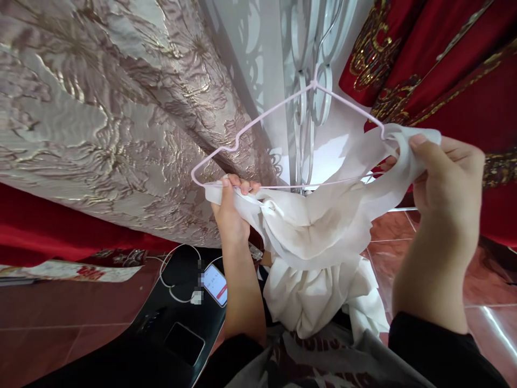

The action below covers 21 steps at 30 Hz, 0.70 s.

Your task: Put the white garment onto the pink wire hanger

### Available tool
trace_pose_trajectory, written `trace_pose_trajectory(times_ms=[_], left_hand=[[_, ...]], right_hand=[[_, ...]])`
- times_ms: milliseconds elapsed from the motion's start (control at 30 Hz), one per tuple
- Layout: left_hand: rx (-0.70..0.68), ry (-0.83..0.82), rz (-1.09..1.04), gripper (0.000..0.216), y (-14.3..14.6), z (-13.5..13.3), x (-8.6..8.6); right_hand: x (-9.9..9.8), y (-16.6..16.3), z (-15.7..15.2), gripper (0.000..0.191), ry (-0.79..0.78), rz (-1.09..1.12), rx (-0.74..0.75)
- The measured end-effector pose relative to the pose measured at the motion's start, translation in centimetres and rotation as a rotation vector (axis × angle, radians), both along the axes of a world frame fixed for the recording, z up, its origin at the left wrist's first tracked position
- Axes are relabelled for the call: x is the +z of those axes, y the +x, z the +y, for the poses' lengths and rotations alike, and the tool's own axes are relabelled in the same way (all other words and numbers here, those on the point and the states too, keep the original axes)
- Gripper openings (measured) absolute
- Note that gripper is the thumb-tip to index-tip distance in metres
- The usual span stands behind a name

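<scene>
1. While the head view looks down from above, the white garment [307, 231] shows in the middle, stretched between the two hands, its lower folds bunched over the person's lap.
2. At the lower left corner of the pink hanger [315, 84], the left hand [234, 213] grips the garment's edge, thumb in front and fingertips showing over the bottom bar. I cannot tell whether the cloth there goes around the bar or only lies against it.
3. On the other side, the right hand [448, 172] pinches the garment's other shoulder, thumb on top; the hanger's right end runs in behind this cloth and is hidden.
4. Above, the hanger's silver hook [331, 27] stands before white scrolled metalwork [299, 40].
5. To the left hangs a shiny patterned curtain [100, 118]; to the right, red cloth [420, 70] with gold trim.
6. Below left, a black surface [137, 334] bears a lit phone [217, 284] beside the left forearm, a dark-screened phone [184, 343] and a white cable. Reddish floor tiles [484, 277] show at both sides.
</scene>
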<state>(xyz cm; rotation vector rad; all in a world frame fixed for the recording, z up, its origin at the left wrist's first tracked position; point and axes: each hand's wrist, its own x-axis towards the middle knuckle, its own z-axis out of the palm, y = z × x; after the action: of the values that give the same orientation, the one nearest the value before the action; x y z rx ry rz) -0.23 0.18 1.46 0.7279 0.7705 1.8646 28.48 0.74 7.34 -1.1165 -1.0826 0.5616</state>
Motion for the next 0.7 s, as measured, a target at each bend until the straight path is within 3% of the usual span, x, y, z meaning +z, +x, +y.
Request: trace_pose_trajectory(times_ms=[167, 333, 467, 533, 600, 700], left_hand=[[-0.019, 0.02, -0.012, 0.037, 0.0, -0.1, -0.1], [-0.013, -0.011, -0.033, 0.037, 0.4, 0.0, 0.0], [-0.027, 0.023, -0.053, 0.037, 0.4, 0.0, 0.0], [-0.043, 0.024, -0.051, 0.038, 0.3, -0.1, -0.1], [-0.033, 0.006, -0.036, 0.038, 0.2, -0.2, -0.1], [0.002, -0.002, -0.017, 0.039, 0.3, -0.3, -0.2]], right_hand=[[-0.9, 3.5, 0.3, 0.024, -0.021, 0.103, -0.044], [-1.2, 5.2, -0.1, 0.049, -0.173, 0.096, 0.299], [0.7, 4.5, 0.0, 0.026, -0.136, 0.093, 0.401], [1.6, 4.4, 0.6, 0.018, -0.087, 0.182, 0.385], [1.9, 4.8, 1.4, 0.034, -0.024, 0.404, 0.315], [0.5, 5.3, 1.9, 0.042, 0.053, 0.757, 0.135]])
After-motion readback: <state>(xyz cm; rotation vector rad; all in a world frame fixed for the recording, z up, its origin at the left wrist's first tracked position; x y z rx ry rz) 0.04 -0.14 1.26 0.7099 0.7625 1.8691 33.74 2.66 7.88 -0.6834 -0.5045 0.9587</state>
